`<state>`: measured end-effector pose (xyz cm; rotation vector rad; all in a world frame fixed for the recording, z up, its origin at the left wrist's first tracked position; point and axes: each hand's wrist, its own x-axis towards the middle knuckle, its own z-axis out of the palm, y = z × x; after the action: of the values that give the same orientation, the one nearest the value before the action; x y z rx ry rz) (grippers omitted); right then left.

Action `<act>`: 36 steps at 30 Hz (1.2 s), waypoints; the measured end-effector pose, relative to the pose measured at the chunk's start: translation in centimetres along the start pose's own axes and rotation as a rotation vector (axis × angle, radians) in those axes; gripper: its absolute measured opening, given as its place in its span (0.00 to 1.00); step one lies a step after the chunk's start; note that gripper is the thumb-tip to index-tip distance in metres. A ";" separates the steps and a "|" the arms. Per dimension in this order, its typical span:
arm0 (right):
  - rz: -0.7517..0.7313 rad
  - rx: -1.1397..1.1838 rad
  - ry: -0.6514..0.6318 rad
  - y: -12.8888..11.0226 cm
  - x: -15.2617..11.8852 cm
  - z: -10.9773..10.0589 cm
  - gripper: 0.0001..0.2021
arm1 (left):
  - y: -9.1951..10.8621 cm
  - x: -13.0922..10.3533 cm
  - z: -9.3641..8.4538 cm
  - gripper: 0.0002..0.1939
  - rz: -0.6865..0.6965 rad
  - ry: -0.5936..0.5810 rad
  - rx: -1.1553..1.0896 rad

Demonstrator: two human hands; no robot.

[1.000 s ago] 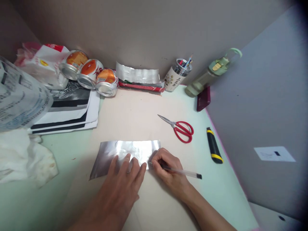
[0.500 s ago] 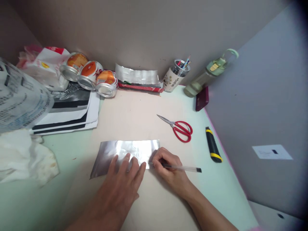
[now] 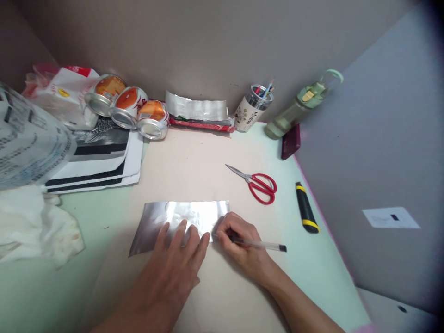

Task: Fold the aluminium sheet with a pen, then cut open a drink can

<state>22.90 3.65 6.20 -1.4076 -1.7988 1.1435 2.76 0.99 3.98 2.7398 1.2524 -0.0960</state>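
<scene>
A shiny silver metal sheet (image 3: 152, 222) lies on a pale paper mat (image 3: 187, 162) in front of me. My left hand (image 3: 178, 259) rests on it with fingers spread, pressing along its near edge. In my right hand (image 3: 243, 238) is a clear pen (image 3: 267, 245) with a dark end cap, pinched between thumb and fingers. The pen's tip meets the sheet near its lower right corner, just right of my left fingers. Beyond my right hand lie red-handled scissors (image 3: 255, 182), their blades pointing to the far left.
A black and yellow box cutter (image 3: 307, 210) lies at right. Along the back stand a pen cup (image 3: 248, 111), a green bottle (image 3: 291, 111), cut metal strips (image 3: 196, 108) and several cans (image 3: 152, 120). Printed papers (image 3: 133, 162) and a white cloth (image 3: 31, 226) lie at left.
My right hand and the pen have shifted slightly left along the sheet's near edge. My left hand stays in place on the sheet.
</scene>
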 end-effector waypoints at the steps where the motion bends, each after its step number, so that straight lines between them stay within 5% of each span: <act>1: 0.000 -0.001 -0.004 0.0 0.0 0.0 0.10 | 0.0 0.0 0.0 0.37 0.002 0.004 -0.001; 12: 0.080 0.176 -0.018 0.8 -0.1 -1.1 0.08 | 0.4 -0.4 -1.0 0.35 -0.024 0.008 0.010; 36: -0.049 -0.017 -0.002 0.3 0.0 0.0 0.10 | 0.0 -0.4 -0.9 0.30 0.021 0.038 0.005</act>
<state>23.04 3.64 5.91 -1.3642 -1.8383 1.1079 2.51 0.83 4.95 2.7707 1.2340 -0.0454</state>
